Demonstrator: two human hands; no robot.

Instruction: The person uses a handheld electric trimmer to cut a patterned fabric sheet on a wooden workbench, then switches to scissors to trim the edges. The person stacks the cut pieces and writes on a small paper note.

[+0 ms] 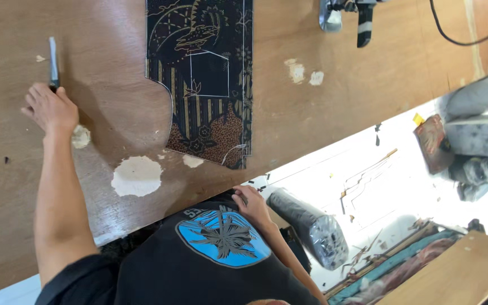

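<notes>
Figure: the wearer seen from above. Lower centre of the frame: a black short-sleeved shirt (199, 271), its fabric plain and matte. On the chest sits a rounded blue emblem (223, 236) with a thin pale outline, bearing a dark spiky, palm-like motif; a short line of pale lettering curves along its upper left edge. Lower left: the sleeve hem ends at the upper arm, leaving the forearm bare up to the left hand (51, 109) at upper left. Centre: the right hand (251, 204), also bare, with no ring, watch or glove visible on either hand.
</notes>
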